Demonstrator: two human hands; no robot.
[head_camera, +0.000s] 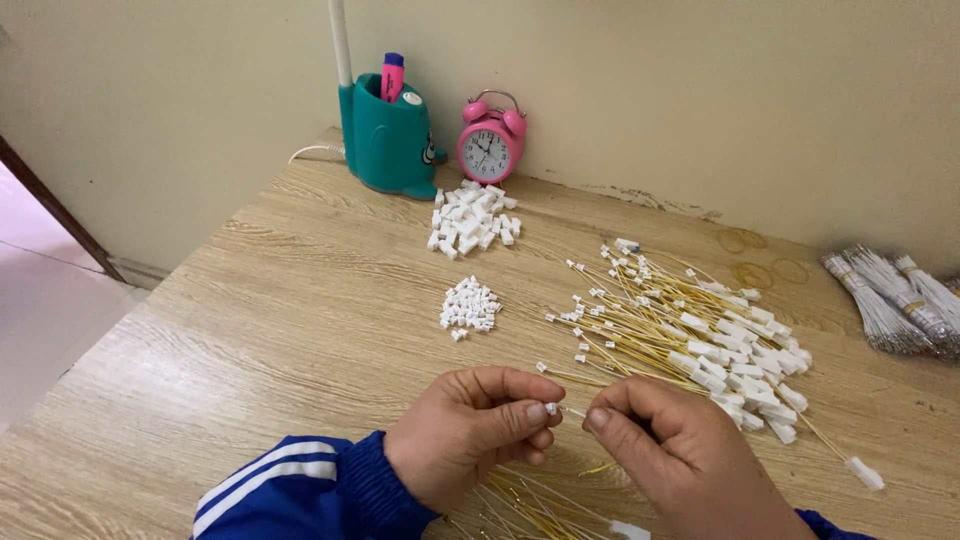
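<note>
My left hand (470, 428) pinches a tiny white plastic connector (551, 408) between thumb and forefinger. My right hand (668, 446) pinches a thin yellow wire (575, 411) whose tip meets that connector. Both hands hover low over the wooden table (300, 330) near its front edge. Under my wrists lies a loose bunch of yellow wires (520, 500). Just beyond my right hand spreads a big heap of yellow wires with white connectors (700, 340).
Two piles of white connectors lie ahead: a small one (468, 305) and a larger one (470, 218). A teal pen holder (388, 140) and pink alarm clock (490, 145) stand by the wall. Bundled silvery wires (895, 300) lie at far right.
</note>
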